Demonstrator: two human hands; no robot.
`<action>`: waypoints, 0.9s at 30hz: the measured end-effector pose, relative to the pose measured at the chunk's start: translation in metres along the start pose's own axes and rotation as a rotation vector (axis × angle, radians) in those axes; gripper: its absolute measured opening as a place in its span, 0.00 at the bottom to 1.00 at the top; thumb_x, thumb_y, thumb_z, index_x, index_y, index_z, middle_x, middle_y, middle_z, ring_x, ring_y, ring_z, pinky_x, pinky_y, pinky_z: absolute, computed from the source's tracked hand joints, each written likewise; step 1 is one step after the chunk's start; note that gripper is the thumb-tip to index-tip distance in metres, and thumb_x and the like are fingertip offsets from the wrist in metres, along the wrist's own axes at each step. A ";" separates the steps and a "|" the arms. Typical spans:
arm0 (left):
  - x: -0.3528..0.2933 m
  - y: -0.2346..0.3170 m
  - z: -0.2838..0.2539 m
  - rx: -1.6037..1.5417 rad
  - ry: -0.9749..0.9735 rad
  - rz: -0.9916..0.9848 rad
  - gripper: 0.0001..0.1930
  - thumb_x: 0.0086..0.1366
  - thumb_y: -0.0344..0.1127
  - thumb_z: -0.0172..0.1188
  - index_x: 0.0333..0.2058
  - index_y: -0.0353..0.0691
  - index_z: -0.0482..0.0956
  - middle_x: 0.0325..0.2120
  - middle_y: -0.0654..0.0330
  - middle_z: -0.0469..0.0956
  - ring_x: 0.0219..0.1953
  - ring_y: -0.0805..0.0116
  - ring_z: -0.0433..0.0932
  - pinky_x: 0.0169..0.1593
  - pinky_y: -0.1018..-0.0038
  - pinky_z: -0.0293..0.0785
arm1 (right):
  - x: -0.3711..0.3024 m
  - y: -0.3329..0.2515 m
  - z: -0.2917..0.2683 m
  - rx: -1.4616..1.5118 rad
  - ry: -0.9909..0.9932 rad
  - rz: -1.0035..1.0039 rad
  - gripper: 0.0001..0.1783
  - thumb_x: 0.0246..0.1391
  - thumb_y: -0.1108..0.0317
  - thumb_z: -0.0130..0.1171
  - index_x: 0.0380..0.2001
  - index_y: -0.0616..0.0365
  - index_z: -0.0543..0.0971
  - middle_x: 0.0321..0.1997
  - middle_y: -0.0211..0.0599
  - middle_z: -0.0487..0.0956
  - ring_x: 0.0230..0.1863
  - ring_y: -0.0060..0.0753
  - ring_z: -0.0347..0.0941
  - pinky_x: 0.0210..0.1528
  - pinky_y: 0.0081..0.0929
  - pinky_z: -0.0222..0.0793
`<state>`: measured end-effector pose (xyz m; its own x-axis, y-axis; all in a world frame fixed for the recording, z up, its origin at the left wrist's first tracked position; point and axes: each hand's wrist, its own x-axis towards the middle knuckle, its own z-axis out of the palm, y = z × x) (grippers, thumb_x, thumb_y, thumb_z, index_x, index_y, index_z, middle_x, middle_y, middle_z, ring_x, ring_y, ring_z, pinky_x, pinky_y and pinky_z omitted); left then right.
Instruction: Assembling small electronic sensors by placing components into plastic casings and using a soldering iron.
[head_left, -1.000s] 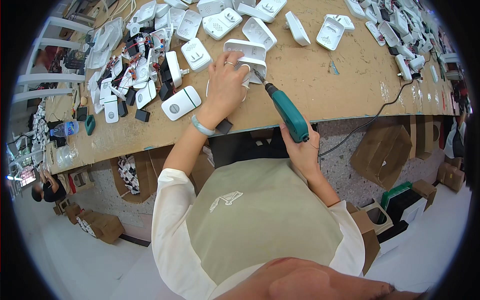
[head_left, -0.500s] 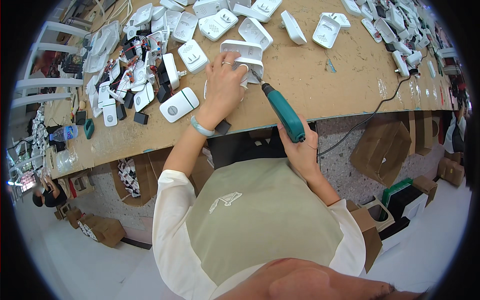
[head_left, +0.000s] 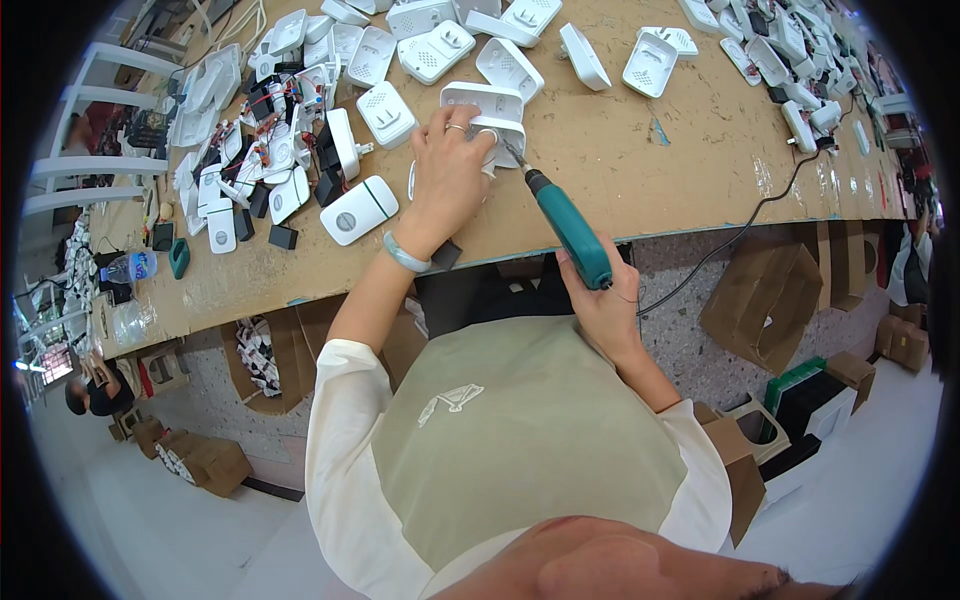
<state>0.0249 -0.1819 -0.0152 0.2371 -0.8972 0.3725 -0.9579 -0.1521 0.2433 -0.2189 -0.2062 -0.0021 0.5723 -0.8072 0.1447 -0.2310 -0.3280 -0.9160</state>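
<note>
My right hand (head_left: 608, 305) is wrapped round a green electric screwdriver (head_left: 572, 230). The tool slants up and to the left, and its thin bit points into an open white plastic housing (head_left: 508, 135). Fingers of my left hand (head_left: 450, 180) are closed on that housing and on small parts in it, which the hand partly covers. Another open white shell (head_left: 482, 97) stands just behind. Left of my hand lies a white doorbell-like unit (head_left: 360, 210) with a green line, and a small black block (head_left: 446, 254) rests beside my wrist.
A heap of white casings, black blocks and wires (head_left: 275, 150) covers the table's left side. More white shells (head_left: 435, 50) lie along the back, with another pile (head_left: 785, 50) at far right. A black cord (head_left: 760, 205) crosses the table edge. Cardboard boxes (head_left: 765, 305) stand below.
Almost nothing differs. The screwdriver and my right hand have shifted very slightly; my left hand stays at the white housing.
</note>
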 end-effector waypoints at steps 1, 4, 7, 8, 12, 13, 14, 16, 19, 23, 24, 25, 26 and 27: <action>0.000 0.000 0.000 0.002 0.006 0.002 0.12 0.46 0.22 0.62 0.33 0.38 0.82 0.53 0.53 0.73 0.59 0.50 0.66 0.55 0.55 0.60 | -0.001 -0.002 -0.002 0.001 0.001 0.000 0.13 0.54 0.78 0.64 0.43 0.63 0.76 0.26 0.44 0.79 0.25 0.31 0.77 0.31 0.24 0.71; 0.000 0.001 -0.001 0.009 -0.011 -0.002 0.12 0.46 0.22 0.62 0.33 0.38 0.82 0.53 0.53 0.73 0.59 0.50 0.66 0.55 0.55 0.60 | -0.006 -0.002 -0.009 0.023 0.020 0.021 0.11 0.55 0.77 0.65 0.42 0.63 0.77 0.26 0.39 0.79 0.26 0.22 0.74 0.31 0.21 0.70; 0.001 0.003 -0.002 0.030 -0.020 0.005 0.12 0.46 0.22 0.62 0.32 0.38 0.81 0.54 0.53 0.72 0.60 0.50 0.66 0.55 0.55 0.60 | -0.017 0.004 -0.018 0.119 0.033 0.157 0.09 0.56 0.75 0.65 0.39 0.64 0.78 0.25 0.28 0.77 0.27 0.13 0.68 0.32 0.17 0.67; 0.002 0.003 -0.002 0.033 -0.020 0.006 0.12 0.46 0.22 0.62 0.32 0.38 0.81 0.54 0.53 0.72 0.60 0.50 0.66 0.55 0.55 0.60 | -0.020 0.005 -0.022 0.122 0.034 0.156 0.09 0.56 0.75 0.65 0.39 0.64 0.78 0.25 0.28 0.77 0.27 0.13 0.68 0.32 0.17 0.67; -0.001 0.001 -0.001 0.029 -0.006 -0.010 0.11 0.46 0.23 0.62 0.32 0.38 0.81 0.54 0.53 0.72 0.59 0.50 0.66 0.54 0.55 0.60 | -0.024 0.001 -0.029 0.191 0.137 0.212 0.06 0.56 0.74 0.67 0.35 0.64 0.81 0.28 0.25 0.80 0.28 0.12 0.70 0.32 0.16 0.67; 0.000 0.002 -0.002 0.034 -0.010 -0.017 0.11 0.46 0.23 0.62 0.32 0.38 0.81 0.54 0.52 0.72 0.59 0.50 0.66 0.54 0.55 0.60 | -0.025 0.001 -0.030 0.227 0.164 0.248 0.06 0.56 0.73 0.68 0.34 0.64 0.81 0.28 0.25 0.80 0.29 0.12 0.71 0.32 0.16 0.67; 0.001 0.003 -0.002 0.038 -0.009 -0.016 0.11 0.46 0.23 0.62 0.32 0.38 0.81 0.54 0.52 0.72 0.59 0.50 0.66 0.54 0.55 0.60 | -0.025 0.002 -0.032 0.263 0.190 0.283 0.06 0.56 0.72 0.69 0.34 0.63 0.82 0.29 0.25 0.81 0.29 0.11 0.72 0.32 0.16 0.67; 0.003 0.005 -0.004 0.034 -0.067 -0.064 0.16 0.43 0.23 0.65 0.35 0.39 0.85 0.54 0.50 0.72 0.61 0.49 0.64 0.57 0.52 0.59 | -0.024 0.003 -0.033 0.275 0.193 0.297 0.06 0.56 0.71 0.70 0.33 0.62 0.83 0.30 0.24 0.82 0.30 0.11 0.73 0.32 0.15 0.67; 0.003 0.012 -0.005 0.106 -0.017 -0.141 0.13 0.45 0.23 0.63 0.33 0.37 0.82 0.55 0.50 0.72 0.58 0.49 0.66 0.55 0.55 0.59 | -0.021 0.001 -0.031 0.290 0.160 0.313 0.07 0.56 0.71 0.70 0.33 0.63 0.83 0.29 0.25 0.81 0.31 0.12 0.73 0.33 0.15 0.68; 0.000 0.014 -0.002 0.129 0.008 -0.172 0.13 0.46 0.24 0.63 0.35 0.37 0.82 0.55 0.48 0.72 0.59 0.46 0.65 0.58 0.53 0.59 | -0.013 0.003 -0.026 0.304 0.148 0.195 0.08 0.56 0.71 0.69 0.36 0.64 0.82 0.30 0.26 0.82 0.33 0.13 0.74 0.38 0.16 0.69; -0.004 0.016 -0.004 0.143 0.061 -0.166 0.13 0.49 0.25 0.65 0.36 0.36 0.82 0.55 0.48 0.71 0.60 0.45 0.65 0.59 0.53 0.60 | -0.010 0.002 -0.027 0.255 0.077 0.202 0.09 0.56 0.72 0.68 0.38 0.65 0.82 0.31 0.27 0.82 0.34 0.13 0.74 0.39 0.17 0.70; -0.006 0.019 -0.006 0.154 0.113 -0.153 0.12 0.51 0.26 0.66 0.37 0.36 0.82 0.56 0.47 0.71 0.60 0.44 0.66 0.60 0.52 0.61 | -0.010 0.003 -0.027 0.258 0.078 0.200 0.09 0.56 0.72 0.68 0.38 0.65 0.82 0.31 0.27 0.82 0.34 0.13 0.74 0.39 0.17 0.70; -0.010 0.021 -0.009 0.157 0.113 -0.151 0.12 0.51 0.26 0.66 0.37 0.36 0.82 0.56 0.47 0.71 0.60 0.44 0.66 0.60 0.52 0.61 | -0.011 0.005 -0.026 0.263 0.074 0.223 0.09 0.56 0.72 0.68 0.38 0.65 0.82 0.32 0.27 0.83 0.34 0.13 0.73 0.39 0.17 0.70; -0.014 0.025 -0.013 0.008 0.175 -0.180 0.13 0.52 0.28 0.68 0.38 0.36 0.82 0.56 0.48 0.71 0.60 0.43 0.66 0.60 0.53 0.62 | -0.011 0.006 -0.025 0.268 0.070 0.246 0.10 0.56 0.72 0.68 0.39 0.65 0.82 0.33 0.27 0.83 0.34 0.13 0.73 0.40 0.18 0.70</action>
<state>-0.0006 -0.1678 -0.0025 0.4281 -0.7702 0.4729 -0.8987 -0.3074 0.3128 -0.2465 -0.2117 -0.0002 0.4679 -0.8806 -0.0749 -0.1348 0.0127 -0.9908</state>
